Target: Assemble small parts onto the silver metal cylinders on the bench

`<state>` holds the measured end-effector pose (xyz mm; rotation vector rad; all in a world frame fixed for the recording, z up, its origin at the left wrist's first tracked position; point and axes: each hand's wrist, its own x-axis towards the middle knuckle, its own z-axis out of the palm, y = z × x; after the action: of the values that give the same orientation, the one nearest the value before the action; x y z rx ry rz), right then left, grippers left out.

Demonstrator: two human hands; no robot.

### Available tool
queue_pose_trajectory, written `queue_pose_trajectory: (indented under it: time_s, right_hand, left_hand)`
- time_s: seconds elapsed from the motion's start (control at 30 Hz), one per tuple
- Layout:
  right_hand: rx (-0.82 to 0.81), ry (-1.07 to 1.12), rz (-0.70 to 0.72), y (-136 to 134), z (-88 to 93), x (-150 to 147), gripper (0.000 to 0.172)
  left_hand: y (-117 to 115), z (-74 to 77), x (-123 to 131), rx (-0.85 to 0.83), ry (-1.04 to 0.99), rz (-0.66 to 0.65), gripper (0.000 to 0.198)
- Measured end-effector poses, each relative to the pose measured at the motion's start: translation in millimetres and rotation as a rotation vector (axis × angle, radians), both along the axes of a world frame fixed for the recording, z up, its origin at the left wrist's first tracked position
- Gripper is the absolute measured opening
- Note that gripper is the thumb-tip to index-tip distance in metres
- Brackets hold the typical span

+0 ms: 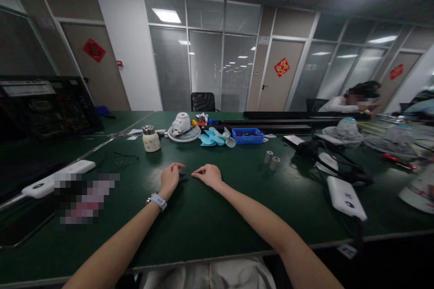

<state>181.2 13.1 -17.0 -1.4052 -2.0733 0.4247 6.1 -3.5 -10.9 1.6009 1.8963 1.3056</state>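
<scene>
My left hand point(170, 178), with a pale watch point(157, 202) on its wrist, rests just over the green table point(203, 221), fingers loosely stretched to the right. I see nothing held in it; a dark patch, perhaps its shadow, lies beside it. Facing it across a small gap, my right hand point(210, 176) has thumb and forefinger brought together in a pinch. Whether anything tiny sits between those fingertips I cannot make out. Beyond the hands lie light-blue fan blades point(215, 137) and a white fan part point(183, 127) with a round grille.
A cream jar point(151, 140) stands left of the fan part. Right of the blades are a blue tray point(247, 135) of small parts and two small metal cylinders point(275, 163). White power banks point(346, 198) and cables lie at both sides. Another person point(352, 99) sits far right.
</scene>
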Motion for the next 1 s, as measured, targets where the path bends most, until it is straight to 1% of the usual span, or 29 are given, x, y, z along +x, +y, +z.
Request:
queue_pose_trajectory:
  time_s: [0.07,0.1,0.17,0.2,0.23,0.3,0.33,0.37,0.43,0.5,0.63,0.73,0.87,0.93,0.97,1.0]
  right_hand:
    - [0.042,0.006,0.007,-1.5,7.5,15.7,0.03]
    - [0.086,0.001,-0.005,-2.3,13.6,29.4,0.029]
    - [0.214,-0.036,-0.087,-3.0,29.2,69.6,0.028]
    - [0.292,-0.073,-0.17,-2.6,37.5,95.3,0.028]
    - [0.358,-0.111,-0.289,-1.8,45.0,123.3,0.03]
    - [0.413,-0.142,-0.596,0.9,55.6,180.0,0.034]
    - [0.395,-0.15,-0.715,2.5,58.0,205.5,0.034]
    - [0.36,-0.157,-0.804,4.2,58.2,227.2,0.034]
    - [0.271,-0.165,-0.893,8.2,53.9,256.9,0.033]
    - [0.199,-0.148,-0.902,13.0,46.4,269.2,0.032]
    - [0.155,-0.057,-0.891,21.0,36.2,266.7,0.032]
    - [0.142,-0.032,-0.9,22.8,35.8,262.9,0.032]
    - [0.08,-0.048,-0.909,22.0,36.6,264.8,0.033]
    - [0.046,-0.061,-0.889,20.6,34.9,270.1,0.038]
    - [0.029,-0.071,-0.866,19.6,33.4,273.8,0.044]
    - [0.008,-0.079,-0.839,18.4,31.5,277.9,0.055]
  left_hand:
    - [0.4,-0.3,0.3,0.007,0.024,0.0,0.037]
    - [0.4,-0.3,0.3,0.008,0.029,-0.003,0.038]
    - [-0.2,0.3,0.6,0.004,0.031,-0.008,0.038]
    - [-0.6,0.6,0.8,0.0,0.033,-0.008,0.038]
    - [-0.9,0.9,1.0,-0.005,0.038,-0.008,0.038]
    - [-0.9,0.9,1.7,-0.021,0.053,-0.003,0.039]
    - [-0.7,0.6,2.0,-0.028,0.061,-0.001,0.039]
    - [-0.4,0.2,2.3,-0.035,0.069,-0.003,0.039]
    - [0.2,-0.5,2.6,-0.043,0.081,-0.012,0.039]
    - [0.0,-0.4,2.6,-0.041,0.086,-0.02,0.038]
    - [-2.8,2.8,2.9,-0.036,0.099,-0.018,0.038]
    - [-4.7,5.0,3.8,-0.044,0.118,-0.022,0.039]
    - [-5.0,5.5,4.2,-0.037,0.125,-0.029,0.038]
    - [-4.9,5.4,4.0,-0.042,0.125,-0.03,0.038]
    - [-4.8,5.3,3.9,-0.044,0.127,-0.031,0.038]
    - [-4.7,5.1,3.9,-0.045,0.129,-0.03,0.038]
